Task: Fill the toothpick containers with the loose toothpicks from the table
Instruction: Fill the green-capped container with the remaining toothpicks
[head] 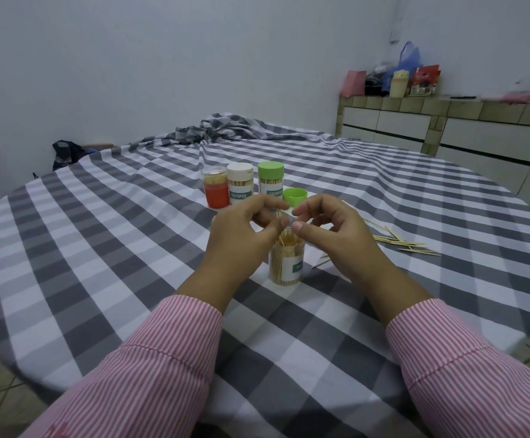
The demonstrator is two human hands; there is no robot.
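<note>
a round counter [131, 248] under a grey-and-white checked cloth filled the view. at its middle stood three capped jars: an orange one [215, 191], a white-capped one [240, 188] and a green-capped one [271, 181], with a loose green cap [295, 196] just beside them. nearer the person, an open jar [286, 262] stood upright, packed with toothpicks. both hands hovered over its mouth: the left hand [241, 229] had fingers curled, seemingly pinching a toothpick, though it was too thin to tell; the right hand [326, 229] curled too, thumb near fingertip, its hold unclear. loose toothpicks [405, 243] lay scattered to the right. the jar looked nearly full, so forcing more in could tip it or spill sticks.
</note>
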